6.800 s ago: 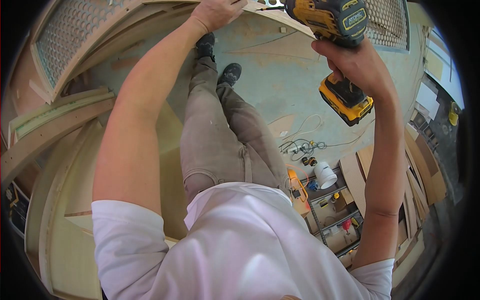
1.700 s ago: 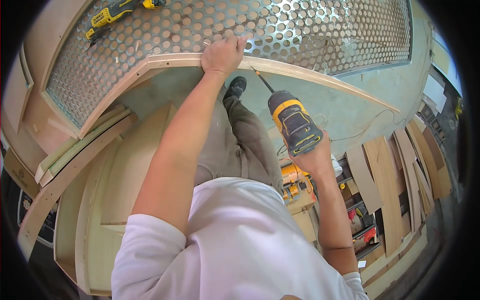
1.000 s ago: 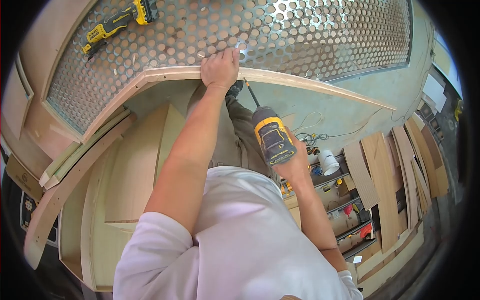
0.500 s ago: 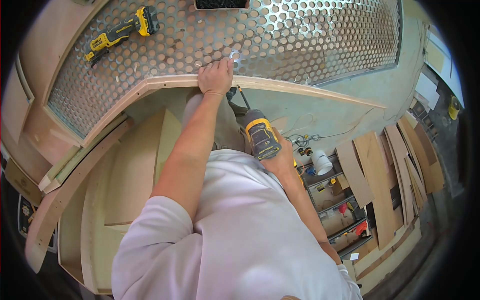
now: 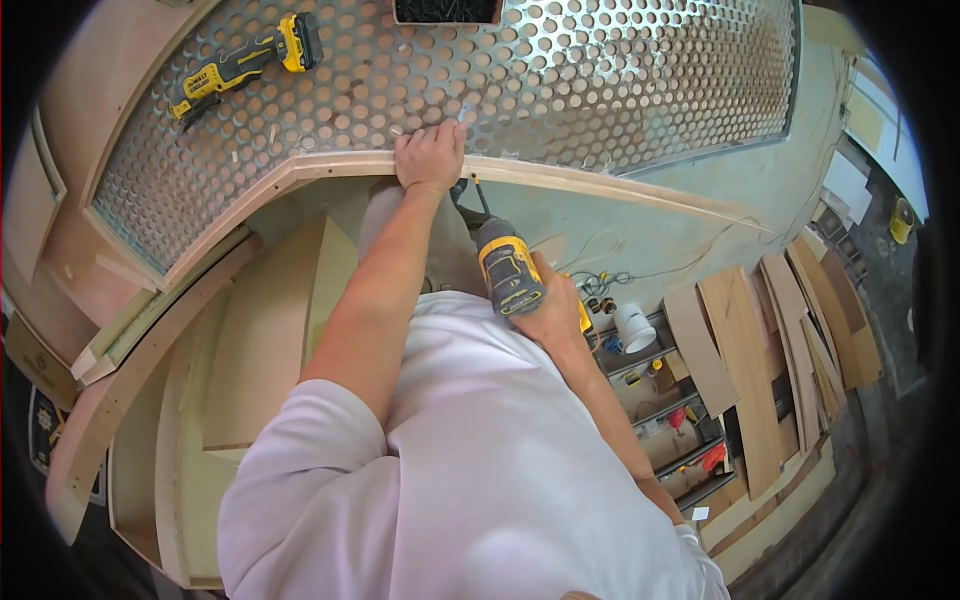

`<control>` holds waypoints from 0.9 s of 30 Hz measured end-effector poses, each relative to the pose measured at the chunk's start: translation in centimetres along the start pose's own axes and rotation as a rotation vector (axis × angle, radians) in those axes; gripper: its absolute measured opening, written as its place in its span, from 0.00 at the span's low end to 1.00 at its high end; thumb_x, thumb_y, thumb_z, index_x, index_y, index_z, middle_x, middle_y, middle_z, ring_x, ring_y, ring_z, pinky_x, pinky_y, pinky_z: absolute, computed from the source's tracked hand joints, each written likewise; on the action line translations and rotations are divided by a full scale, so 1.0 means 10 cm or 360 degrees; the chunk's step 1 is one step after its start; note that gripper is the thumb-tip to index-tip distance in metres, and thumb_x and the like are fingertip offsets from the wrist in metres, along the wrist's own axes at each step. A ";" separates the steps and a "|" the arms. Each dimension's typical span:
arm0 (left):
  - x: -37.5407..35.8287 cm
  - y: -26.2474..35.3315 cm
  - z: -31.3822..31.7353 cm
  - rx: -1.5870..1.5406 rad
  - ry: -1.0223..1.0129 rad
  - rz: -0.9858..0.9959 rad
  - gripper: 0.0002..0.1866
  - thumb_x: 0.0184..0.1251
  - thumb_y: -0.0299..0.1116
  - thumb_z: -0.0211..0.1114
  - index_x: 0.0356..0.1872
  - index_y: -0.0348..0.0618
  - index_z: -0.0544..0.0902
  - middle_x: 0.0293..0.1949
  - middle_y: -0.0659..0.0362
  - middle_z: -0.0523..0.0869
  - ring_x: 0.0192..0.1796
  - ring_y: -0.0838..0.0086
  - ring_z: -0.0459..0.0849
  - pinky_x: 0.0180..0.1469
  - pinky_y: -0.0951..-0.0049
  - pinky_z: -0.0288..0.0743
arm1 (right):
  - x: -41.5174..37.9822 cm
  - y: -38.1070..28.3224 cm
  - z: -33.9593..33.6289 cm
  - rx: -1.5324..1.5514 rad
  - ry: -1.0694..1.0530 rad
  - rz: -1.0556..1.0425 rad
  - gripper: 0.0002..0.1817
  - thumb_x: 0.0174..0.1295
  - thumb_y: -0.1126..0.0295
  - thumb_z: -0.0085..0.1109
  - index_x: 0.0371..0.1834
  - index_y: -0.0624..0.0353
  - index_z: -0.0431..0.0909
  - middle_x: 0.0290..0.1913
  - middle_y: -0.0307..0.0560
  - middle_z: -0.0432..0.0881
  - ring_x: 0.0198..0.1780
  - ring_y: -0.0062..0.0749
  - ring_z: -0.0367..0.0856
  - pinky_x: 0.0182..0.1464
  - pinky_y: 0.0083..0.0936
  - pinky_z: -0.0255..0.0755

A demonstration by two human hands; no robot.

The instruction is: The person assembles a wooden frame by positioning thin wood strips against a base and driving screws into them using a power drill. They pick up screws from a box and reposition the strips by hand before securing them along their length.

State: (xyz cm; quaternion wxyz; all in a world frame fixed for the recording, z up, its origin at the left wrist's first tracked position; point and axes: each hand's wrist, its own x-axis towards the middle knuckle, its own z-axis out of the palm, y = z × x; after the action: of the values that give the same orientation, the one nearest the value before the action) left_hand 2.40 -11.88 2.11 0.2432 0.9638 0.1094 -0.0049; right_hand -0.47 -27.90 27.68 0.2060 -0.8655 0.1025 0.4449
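Observation:
My left hand (image 5: 430, 157) is closed over a pale wooden strip (image 5: 345, 163) along the near edge of a perforated metal sheet (image 5: 560, 100). Its fingers reach across the strip onto the sheet. In my right hand (image 5: 553, 310) is a yellow and black cordless drill (image 5: 510, 268), gripped by its handle. The long, thin bit (image 5: 481, 196) points away from me, its tip right at the underside of the strip, just right of my left wrist.
A yellow cordless multi-tool (image 5: 240, 70) and a box of dark screws (image 5: 447, 10) lie on the sheet. Curved wooden frames (image 5: 170, 400) stand at left. At right are wooden boards (image 5: 742, 370), a white bucket (image 5: 634, 328) and cables (image 5: 600, 280) on the floor.
The drill and my right hand have shifted slightly left, and the bit stands more upright in view. My left hand stays on the strip.

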 end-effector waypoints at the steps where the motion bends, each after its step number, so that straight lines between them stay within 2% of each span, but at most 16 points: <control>1: 0.00 0.00 0.00 0.0028 -0.0017 0.0002 0.16 0.78 0.50 0.59 0.32 0.56 0.84 0.24 0.64 0.86 0.31 0.67 0.86 0.40 0.62 0.70 | 0.01 0.01 0.01 0.0004 0.0018 -0.0005 0.30 0.43 0.59 0.79 0.50 0.57 0.79 0.33 0.65 0.87 0.38 0.62 0.87 0.42 0.49 0.81; 9: -0.01 -0.02 0.03 0.0050 -0.0003 0.0023 0.14 0.77 0.49 0.61 0.33 0.57 0.85 0.23 0.64 0.86 0.30 0.67 0.86 0.41 0.61 0.69 | 0.09 0.11 0.06 -0.0006 0.0059 -0.0076 0.32 0.42 0.60 0.80 0.52 0.57 0.80 0.33 0.64 0.87 0.39 0.62 0.87 0.43 0.49 0.81; 15: -0.03 -0.02 0.03 0.0080 -0.0094 0.0009 0.14 0.77 0.49 0.60 0.35 0.57 0.86 0.26 0.63 0.88 0.32 0.66 0.87 0.42 0.61 0.70 | 0.09 0.10 0.02 -0.0014 0.0007 -0.0049 0.32 0.39 0.65 0.80 0.52 0.58 0.81 0.35 0.64 0.88 0.41 0.62 0.88 0.45 0.48 0.81; 18: -0.03 -0.01 0.03 0.0057 -0.0131 -0.0033 0.15 0.78 0.50 0.58 0.35 0.57 0.86 0.28 0.63 0.89 0.33 0.65 0.87 0.42 0.60 0.70 | 0.10 0.12 0.05 -0.0014 0.0004 -0.0009 0.34 0.38 0.68 0.80 0.55 0.58 0.81 0.37 0.65 0.88 0.43 0.62 0.87 0.46 0.47 0.81; 21: -0.03 -0.01 0.01 0.0070 -0.0123 -0.0012 0.15 0.78 0.50 0.58 0.36 0.57 0.86 0.29 0.63 0.90 0.34 0.66 0.88 0.43 0.60 0.71 | 0.11 0.33 0.22 0.0024 0.0165 -0.0040 0.36 0.38 0.68 0.79 0.58 0.59 0.80 0.39 0.66 0.88 0.45 0.64 0.87 0.48 0.48 0.81; 24: -0.03 0.00 -0.02 -0.0048 -0.0119 -0.0023 0.15 0.79 0.50 0.57 0.36 0.57 0.86 0.29 0.62 0.90 0.35 0.65 0.88 0.43 0.59 0.71 | 0.09 0.31 0.24 0.0161 0.0113 0.0010 0.37 0.39 0.69 0.78 0.60 0.60 0.80 0.40 0.67 0.88 0.46 0.65 0.86 0.48 0.48 0.80; 27: -0.03 0.00 -0.02 0.0047 -0.0166 -0.0017 0.16 0.79 0.51 0.56 0.36 0.56 0.85 0.29 0.62 0.90 0.35 0.65 0.88 0.44 0.59 0.72 | 0.10 0.28 0.21 0.0086 0.0098 -0.0041 0.36 0.40 0.69 0.77 0.59 0.60 0.80 0.40 0.67 0.87 0.46 0.65 0.86 0.48 0.49 0.80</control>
State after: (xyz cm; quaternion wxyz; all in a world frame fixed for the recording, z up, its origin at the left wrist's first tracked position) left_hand 2.10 -11.90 2.29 0.2344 0.9651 0.1017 -0.0579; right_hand -2.40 -29.44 25.10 0.2318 -0.8741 0.1097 0.4125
